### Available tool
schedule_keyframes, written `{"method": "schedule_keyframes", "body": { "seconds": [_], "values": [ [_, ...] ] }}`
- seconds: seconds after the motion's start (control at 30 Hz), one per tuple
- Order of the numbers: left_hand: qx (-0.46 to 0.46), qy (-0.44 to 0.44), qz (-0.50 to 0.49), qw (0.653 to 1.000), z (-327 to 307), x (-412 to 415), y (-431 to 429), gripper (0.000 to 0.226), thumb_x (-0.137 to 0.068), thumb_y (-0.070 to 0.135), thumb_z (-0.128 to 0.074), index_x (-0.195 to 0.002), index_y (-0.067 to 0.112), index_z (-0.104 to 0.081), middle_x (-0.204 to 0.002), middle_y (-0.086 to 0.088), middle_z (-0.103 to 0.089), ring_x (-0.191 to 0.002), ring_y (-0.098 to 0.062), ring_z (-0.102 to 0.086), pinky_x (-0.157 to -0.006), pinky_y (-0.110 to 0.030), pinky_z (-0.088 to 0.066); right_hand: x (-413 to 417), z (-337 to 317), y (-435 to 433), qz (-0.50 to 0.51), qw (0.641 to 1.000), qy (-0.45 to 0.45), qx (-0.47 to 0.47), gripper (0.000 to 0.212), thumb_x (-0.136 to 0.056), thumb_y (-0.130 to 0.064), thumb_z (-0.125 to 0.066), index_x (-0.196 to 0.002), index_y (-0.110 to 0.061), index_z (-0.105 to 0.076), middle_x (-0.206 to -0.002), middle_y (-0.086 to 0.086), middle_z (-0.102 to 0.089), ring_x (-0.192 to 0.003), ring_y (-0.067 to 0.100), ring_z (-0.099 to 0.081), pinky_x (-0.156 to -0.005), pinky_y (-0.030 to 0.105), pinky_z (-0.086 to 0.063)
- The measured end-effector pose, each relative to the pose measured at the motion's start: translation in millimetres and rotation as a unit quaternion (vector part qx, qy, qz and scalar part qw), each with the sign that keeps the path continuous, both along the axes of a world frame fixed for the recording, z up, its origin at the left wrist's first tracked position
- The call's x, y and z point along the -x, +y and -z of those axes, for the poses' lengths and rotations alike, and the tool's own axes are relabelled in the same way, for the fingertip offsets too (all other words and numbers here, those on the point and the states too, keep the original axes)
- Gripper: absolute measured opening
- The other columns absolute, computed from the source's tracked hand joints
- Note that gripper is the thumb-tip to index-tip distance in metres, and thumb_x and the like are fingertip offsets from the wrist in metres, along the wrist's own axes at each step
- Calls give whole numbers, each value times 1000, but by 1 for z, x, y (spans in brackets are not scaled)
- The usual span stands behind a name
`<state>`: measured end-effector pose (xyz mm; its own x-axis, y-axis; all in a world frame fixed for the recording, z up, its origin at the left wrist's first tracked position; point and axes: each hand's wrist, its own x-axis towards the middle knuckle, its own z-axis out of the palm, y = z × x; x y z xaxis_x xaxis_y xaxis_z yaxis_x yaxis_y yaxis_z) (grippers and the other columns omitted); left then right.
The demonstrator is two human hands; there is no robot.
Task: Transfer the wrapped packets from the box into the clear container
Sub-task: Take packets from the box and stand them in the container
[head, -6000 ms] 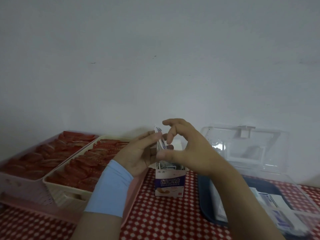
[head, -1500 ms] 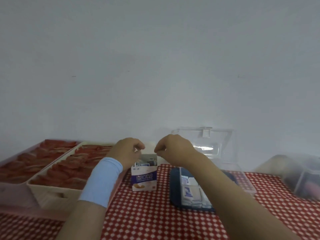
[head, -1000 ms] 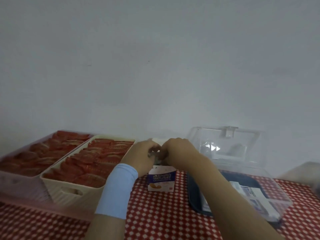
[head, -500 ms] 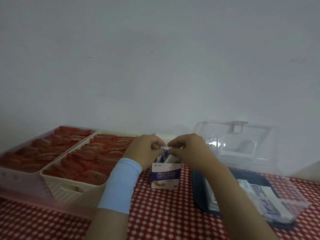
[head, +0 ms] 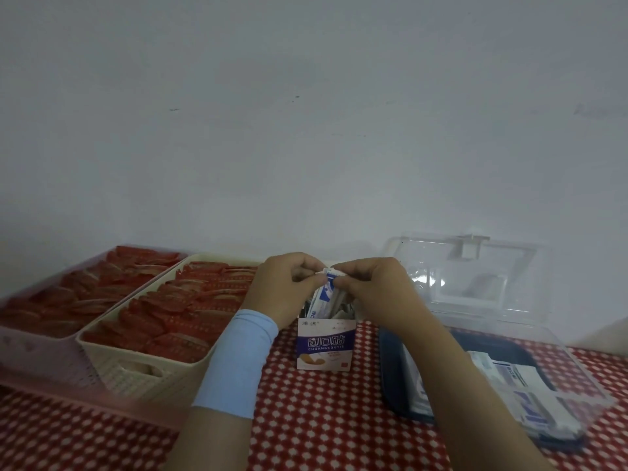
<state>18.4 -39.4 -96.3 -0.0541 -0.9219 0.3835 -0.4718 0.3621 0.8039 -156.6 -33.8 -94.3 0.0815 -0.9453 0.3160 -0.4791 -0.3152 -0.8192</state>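
seen from the head camera, both hands meet just above the open top of the small white-and-purple box [head: 324, 345], which stands upright on the red-and-white checked tablecloth [head: 323, 423]. the left hand [head: 289, 288], with a pale blue wristband [head: 238, 362] below it, and the right hand [head: 372, 292] each have their fingers curled, and their fingertips pinch the upper end of a white-and-blue wrapped packet [head: 327, 287] between them. the packet's lower part sits among other packets that stick up out of the box, directly under the two hands. just to the right of the box lies the clear container [head: 577, 375], its dark blue base [head: 390, 368] on the cloth and its transparent lid [head: 475, 277] tipped back toward the pale wall. the right forearm crosses over the container's near-left corner. more wrapped packets [head: 523, 389] lie flat inside it, well apart from the hands. to the left of the box, a cream basket [head: 136, 372] and a pink basket [head: 30, 358] sit side by side, both filled with rows of red wrapped items [head: 176, 311].
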Motion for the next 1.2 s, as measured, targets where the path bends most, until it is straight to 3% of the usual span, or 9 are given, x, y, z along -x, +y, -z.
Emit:
{"method": "schedule_keyframes", "body": {
  "seconds": [0.2, 0.37, 0.53, 0.7, 0.83, 1.03, 1.1, 1.2],
  "values": [
    [-35, 76, 39, 996, -1, -3, 0, 29, -81, 14, -79, -100, 30, -64, -88, 9, -75, -87, -7, -71, -78, -25, -57, 2, -6, 3, 15, 997, -39, 61, 18, -95, -14, -66, -88, -28, -75, -74, -7, -75, -65, 8, -69, -61, 19, -57],
    [-18, 23, 49, 998, -2, -2, 2, 19, -80, 15, -80, -80, 32, -72, -81, 7, -75, -75, -8, -70, -71, -24, -56, 1, -14, 11, -22, 993, -92, 72, 24, -95, -4, -63, -86, -24, -73, -68, -13, -72, -59, -2, -62, -52, 10, -45],
    [-19, 39, 59, 997, -5, -2, 4, 13, -82, 13, -78, -83, 24, -72, -83, 3, -76, -76, -11, -71, -68, -20, -55, 1, -15, 13, -35, 990, -127, 48, 20, -93, -3, -66, -90, -21, -74, -77, -2, -74, -60, -1, -64, -52, 13, -48],
    [-115, 119, 160, 973, -11, -5, 11, 4, -91, 11, -68, -94, 11, -67, -91, -5, -78, -78, -16, -72, -69, -26, -56, 3, -17, 13, -37, 988, -142, 40, 18, -95, -6, -64, -99, -18, -75, -78, -5, -77, -65, 4, -65, -57, 17, -51],
    [-99, 124, 133, 978, -10, -6, 10, 18, -85, 9, -74, -97, -1, -65, -88, -9, -78, -78, -23, -74, -73, -33, -60, 2, -19, 15, -58, 985, -159, 23, 19, -93, -7, -67, -104, -19, -76, -85, 1, -78, -70, 8, -68, -64, 20, -56],
    [-116, 143, 132, 974, -10, -5, 8, 12, -87, 13, -73, -95, 5, -67, -93, -17, -76, -85, -32, -71, -83, -48, -57, 2, -17, 14, -37, 984, -172, 8, 18, -93, -8, -67, -98, -22, -77, -83, -2, -78, -71, 6, -71, -63, 19, -56],
    [-112, 146, 119, 976, -11, -5, 8, 12, -87, 7, -72, -96, 3, -65, -91, -13, -77, -85, -31, -74, -77, -43, -61, 4, -17, 15, -37, 981, -188, -1, 19, -93, -8, -68, -101, -23, -76, -84, -1, -78, -74, 8, -73, -63, 19, -57],
    [-108, 144, 95, 979, -12, -2, 11, 21, -82, 5, -77, -96, 0, -63, -88, -8, -78, -78, -23, -76, -63, -30, -59, 4, -18, 15, -43, 974, -216, -47, 18, -92, -9, -69, -108, -13, -75, -89, 4, -79, -82, 18, -76, -71, 31, -63]
  ]
}}
